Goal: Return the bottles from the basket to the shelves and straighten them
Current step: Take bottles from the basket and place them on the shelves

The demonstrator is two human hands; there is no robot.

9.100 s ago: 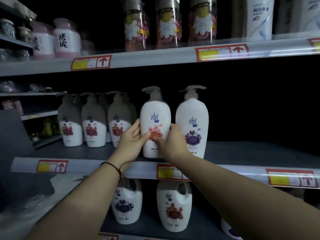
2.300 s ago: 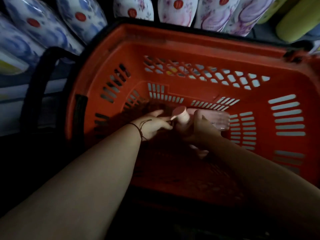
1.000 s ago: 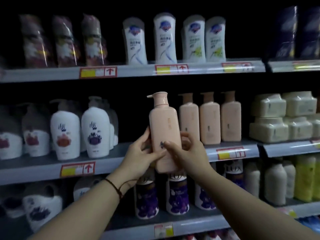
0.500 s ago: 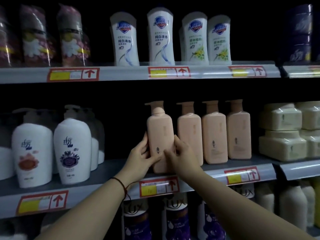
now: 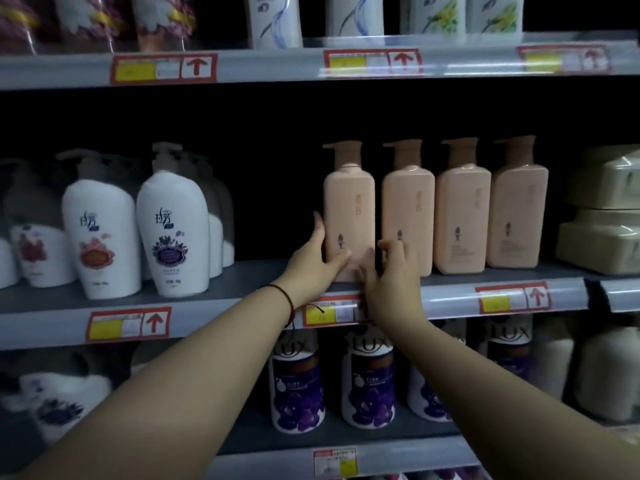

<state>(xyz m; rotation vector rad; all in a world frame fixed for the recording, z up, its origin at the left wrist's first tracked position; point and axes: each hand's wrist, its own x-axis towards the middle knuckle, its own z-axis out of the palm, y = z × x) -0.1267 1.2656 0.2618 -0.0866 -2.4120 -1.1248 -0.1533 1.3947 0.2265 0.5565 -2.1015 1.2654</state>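
Observation:
A peach pump bottle (image 5: 349, 206) stands upright on the middle shelf (image 5: 263, 277), at the left end of a row of three matching peach bottles (image 5: 462, 216). My left hand (image 5: 317, 259) wraps its lower left side, thumb across the front. My right hand (image 5: 393, 275) holds its lower right corner, fingers reaching between it and the neighbouring bottle. The basket is out of view.
White pump bottles (image 5: 171, 223) stand to the left on the same shelf, with a dark gap between them and the peach row. Cream boxed packs (image 5: 604, 216) sit at the right. Purple-labelled bottles (image 5: 298, 386) fill the shelf below, tall white bottles (image 5: 277, 20) the shelf above.
Both hands have carried the peach bottle from the basket up to the middle shelf and set it down beside the matching row. The view has moved closer.

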